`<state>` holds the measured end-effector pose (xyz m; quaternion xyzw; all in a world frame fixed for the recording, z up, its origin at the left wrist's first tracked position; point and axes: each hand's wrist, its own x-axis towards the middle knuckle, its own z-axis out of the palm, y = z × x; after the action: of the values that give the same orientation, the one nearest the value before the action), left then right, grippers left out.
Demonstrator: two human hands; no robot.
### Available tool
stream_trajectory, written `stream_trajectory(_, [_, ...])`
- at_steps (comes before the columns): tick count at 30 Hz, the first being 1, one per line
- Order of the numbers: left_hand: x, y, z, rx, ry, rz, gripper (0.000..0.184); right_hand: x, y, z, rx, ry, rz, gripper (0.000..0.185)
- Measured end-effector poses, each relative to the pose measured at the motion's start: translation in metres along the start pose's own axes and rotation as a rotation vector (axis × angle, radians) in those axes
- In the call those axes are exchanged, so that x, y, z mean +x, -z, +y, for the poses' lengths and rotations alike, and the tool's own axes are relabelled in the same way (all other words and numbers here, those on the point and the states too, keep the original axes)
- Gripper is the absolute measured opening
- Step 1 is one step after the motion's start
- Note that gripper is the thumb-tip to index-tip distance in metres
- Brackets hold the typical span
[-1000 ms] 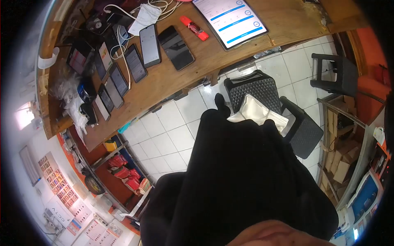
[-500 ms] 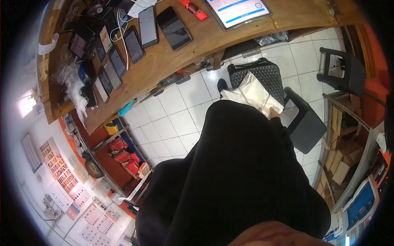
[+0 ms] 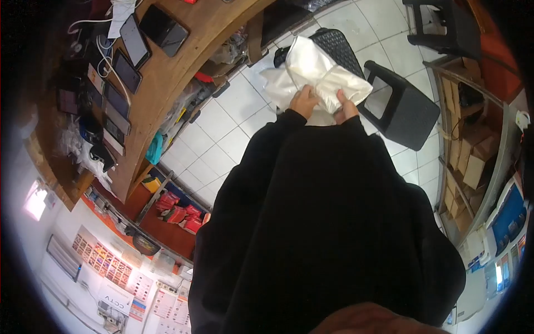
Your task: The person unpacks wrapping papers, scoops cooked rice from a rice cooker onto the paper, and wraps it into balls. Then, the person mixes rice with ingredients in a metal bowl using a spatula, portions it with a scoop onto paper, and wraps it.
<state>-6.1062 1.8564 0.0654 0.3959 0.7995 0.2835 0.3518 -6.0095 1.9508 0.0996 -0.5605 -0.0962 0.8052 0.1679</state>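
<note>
A shiny cream-white plastic bag (image 3: 314, 62), creased and partly folded, spreads out in front of my body. My left hand (image 3: 303, 102) grips its near edge with bent fingers. A short way to the right, my right hand (image 3: 346, 107) pinches the same bag, thumb on top. Some of the fingers of both hands are hidden behind the plastic. Beyond the bag, a black stool with a textured seat (image 3: 336, 45) is partly covered by it.
Another black stool (image 3: 409, 114) lies tipped at the right, with a further black stool (image 3: 445, 30) behind it. A wooden counter with several phones (image 3: 164, 29) curves along the left. Shelves with cardboard boxes (image 3: 478, 164) stand at right; red packets (image 3: 175, 214) fill a lower-left shelf.
My left hand has come into view and taken hold of the bag. The bag is raised and more spread out. My view has shifted, so the counter sits further left.
</note>
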Motion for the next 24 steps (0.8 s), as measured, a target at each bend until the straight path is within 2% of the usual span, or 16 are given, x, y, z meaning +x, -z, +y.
stream_trajectory(2, [0.002,0.009,0.005,0.084,-0.351,0.034,0.009,-0.006,-0.011,-0.028,0.161,-0.191,-0.017,0.045])
stream_trajectory(3, [-0.001,0.014,0.011,0.074,-0.351,-0.039,0.014,0.005,0.0,-0.036,0.232,-0.243,-0.167,0.047])
stream_trajectory(4, [-0.005,0.012,0.012,0.07,-0.35,-0.045,0.014,0.024,0.006,-0.049,0.324,-0.441,-0.014,0.046])
stream_trajectory(7, [-0.001,0.003,0.004,0.226,-0.282,-0.109,0.017,0.0,-0.006,-0.063,0.095,-0.386,0.041,0.047])
stream_trajectory(9, [0.011,-0.003,-0.013,0.196,-0.24,-0.346,0.022,0.0,0.019,-0.055,-0.171,-0.13,-0.108,0.047])
stream_trajectory(11, [0.013,0.005,-0.014,0.224,-0.266,-0.333,0.022,-0.015,0.042,-0.069,-0.603,-0.056,0.037,0.038])
stream_trajectory(12, [0.016,0.008,-0.015,0.259,-0.297,-0.315,0.024,-0.059,0.009,-0.086,-0.764,0.224,0.113,0.03])
stream_trajectory(15, [0.026,0.004,-0.028,0.272,-0.225,-0.414,0.026,-0.114,-0.002,-0.132,-1.204,0.534,0.142,0.031])
stream_trajectory(16, [0.033,0.001,-0.034,0.278,-0.218,-0.399,0.026,-0.134,-0.007,-0.153,-1.36,0.479,0.279,0.03])
stream_trajectory(18, [0.044,-0.006,-0.045,0.265,-0.171,-0.333,0.031,-0.171,0.005,-0.184,-1.03,0.673,0.361,0.033])
stream_trajectory(19, [0.047,0.001,-0.041,0.266,-0.114,-0.289,0.032,-0.195,-0.003,-0.208,-0.998,0.585,0.387,0.04])
stream_trajectory(20, [0.049,0.014,-0.034,0.269,-0.115,-0.274,0.032,-0.209,-0.007,-0.213,-0.834,0.764,0.314,0.045])
stream_trajectory(21, [0.047,0.03,-0.028,0.314,-0.041,-0.192,0.033,-0.22,0.008,-0.222,-0.789,0.79,0.407,0.047])
stream_trajectory(22, [0.048,0.045,-0.028,0.359,0.032,-0.112,0.034,-0.233,0.009,-0.227,-0.632,0.66,0.476,0.045])
stream_trajectory(23, [0.051,0.054,-0.046,0.411,-0.044,0.029,0.034,-0.239,0.016,-0.228,-0.509,0.624,0.48,0.044])
stream_trajectory(24, [0.053,0.065,-0.069,0.461,-0.119,0.165,0.034,-0.24,0.01,-0.215,-0.474,0.762,0.6,0.048])
